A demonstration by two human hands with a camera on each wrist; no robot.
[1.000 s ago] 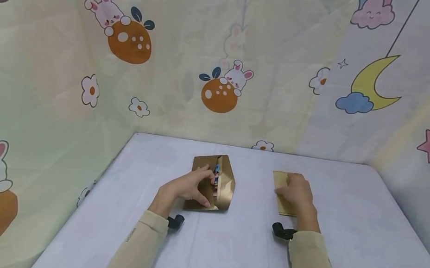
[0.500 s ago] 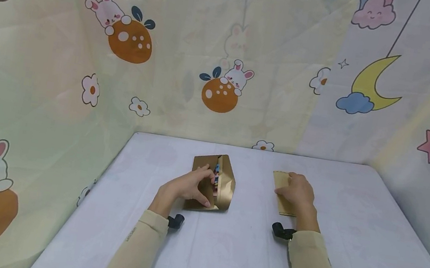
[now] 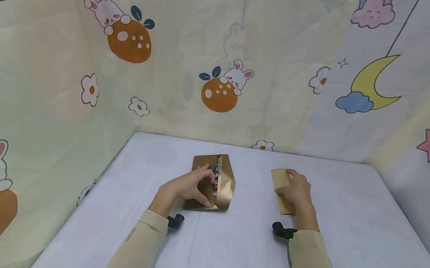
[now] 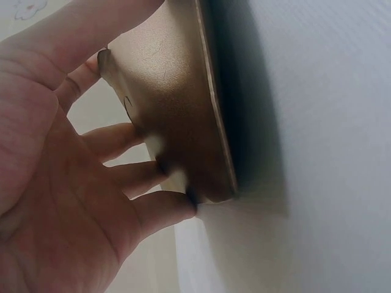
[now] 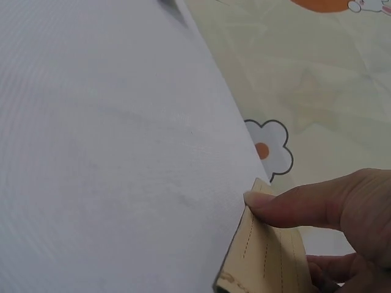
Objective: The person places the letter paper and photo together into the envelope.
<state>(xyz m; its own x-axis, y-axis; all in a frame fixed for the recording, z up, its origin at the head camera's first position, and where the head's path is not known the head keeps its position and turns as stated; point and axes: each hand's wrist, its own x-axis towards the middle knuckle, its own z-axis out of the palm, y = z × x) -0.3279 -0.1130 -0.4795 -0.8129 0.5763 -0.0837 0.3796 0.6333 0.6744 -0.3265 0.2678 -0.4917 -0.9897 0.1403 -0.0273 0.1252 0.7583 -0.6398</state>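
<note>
A gold envelope (image 3: pixel 226 187) lies on the table at centre-left, its flap raised, and a strip of colourful contents (image 3: pixel 217 172) shows in the opening. My left hand (image 3: pixel 186 186) holds the envelope, thumb near its lower edge and fingers at the opening. In the left wrist view, the fingertips reach the far edge of the envelope (image 4: pixel 177 91). To the right, my right hand (image 3: pixel 298 192) pinches a flat tan piece (image 3: pixel 280 178) between thumb and fingers. Dashed lines like stitching run along this tan piece (image 5: pixel 266 256) in the right wrist view; its exact kind is unclear.
A white cloth covers the table (image 3: pixel 229 258). Behind and beside it hang printed fabric walls (image 3: pixel 189 31) with rabbits, flowers and a moon. Black wrist cameras (image 3: pixel 283 231) sit on both wrists.
The tan piece has tilted slightly and shifted a little left at its far end, as my right hand moved slightly with it. My left hand and the envelope have stayed put.
</note>
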